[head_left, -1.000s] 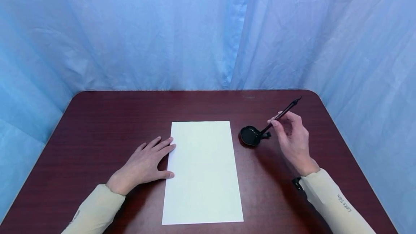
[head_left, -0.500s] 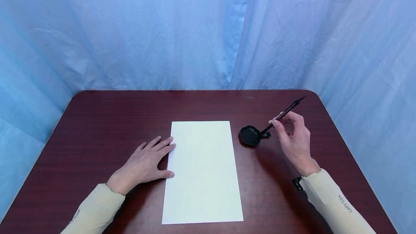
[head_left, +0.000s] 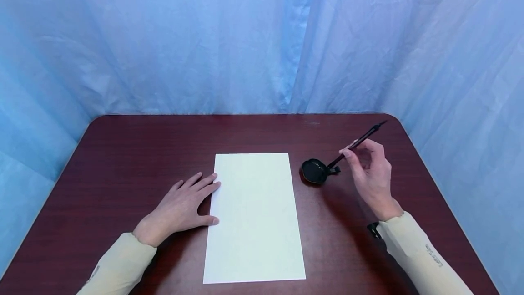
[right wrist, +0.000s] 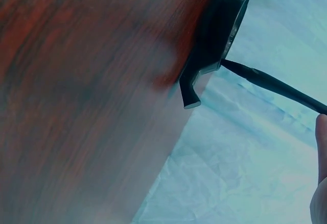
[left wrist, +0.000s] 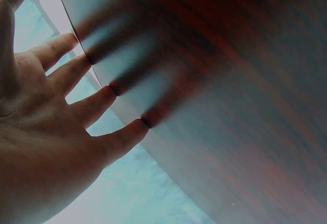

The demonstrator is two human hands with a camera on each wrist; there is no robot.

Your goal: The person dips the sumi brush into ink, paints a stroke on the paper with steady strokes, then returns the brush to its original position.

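Right hand (head_left: 371,181) pinching a slender brush (head_left: 368,134) at the rim of a black dish (head_left: 314,171)

The brush is grasped between thumb and fingertips, its shaft slanted, with the tip set low at the dish and the upper end pointed toward the far right. The wrist is raised above the tabletop (head_left: 143,149), and the forearm is covered by a pale sleeve (head_left: 421,254). By the left hand (head_left: 180,208), nothing is gripped: its fingers are spread, and thumb and forefinger are rested on the left edge of a white sheet of paper (head_left: 254,217).

The paper is smooth and rectangular, laid just left of the dish. The tabletop is dark reddish-brown and finely streaked, with a soft sheen; it is backed by a pale blue curtain (head_left: 204,40), loosely folded.

In the right wrist view, the dish's side wall and flared handle (right wrist: 190,94) are shown in profile, and the dark brush tip is seen meeting the rim. In the left wrist view, the palm is revealed lifted clear, with the surface touched by fingertips.
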